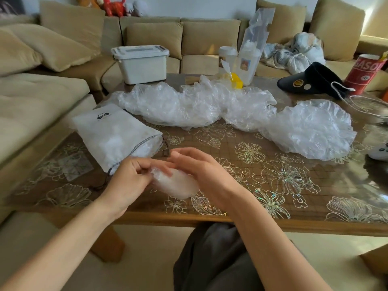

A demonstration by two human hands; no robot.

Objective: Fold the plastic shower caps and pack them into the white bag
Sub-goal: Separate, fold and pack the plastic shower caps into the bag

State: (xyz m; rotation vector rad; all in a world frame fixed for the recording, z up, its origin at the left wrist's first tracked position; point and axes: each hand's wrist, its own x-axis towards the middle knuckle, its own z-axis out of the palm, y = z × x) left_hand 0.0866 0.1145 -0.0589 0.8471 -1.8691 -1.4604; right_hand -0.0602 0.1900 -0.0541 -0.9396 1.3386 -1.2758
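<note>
Nearest, the folded shower cap (178,185): a small whitish bundle low on the table (273,185), at lower centre of the frame, between the two hands; somewhat blurred.
Long axis of the bundle: upper left to lower right, its upper-left end pointing toward the bag's mouth.
Left hand (134,175): fingers curled, pinching the upper-left end of the bundle.
Right hand (201,171): fingers fairly straight, laid across the top of the bundle and pressing it flat; the thumb is hidden.
White bag (117,137): lies just up and left of the hands, long axis also upper left to lower right, with its stitched drawstring mouth at the lower-right end and facing the bundle; white material shows through the cloth, probably caps already packed.
Key relation: the mouth is just beside the left hand's knuckles, so the left hand is the nearer one. The likely move is a short slide up and left, end first, perhaps with one hand holding the mouth apart.
Loose shower caps (189,106): a crumpled clear heap across mid-frame, running off to the right, not yet folded.
Farther back: a white storage box (142,61) upper left of centre, a dark visor (310,80) and a red tin (365,72) at upper right, then the sofa (199,36).
</note>
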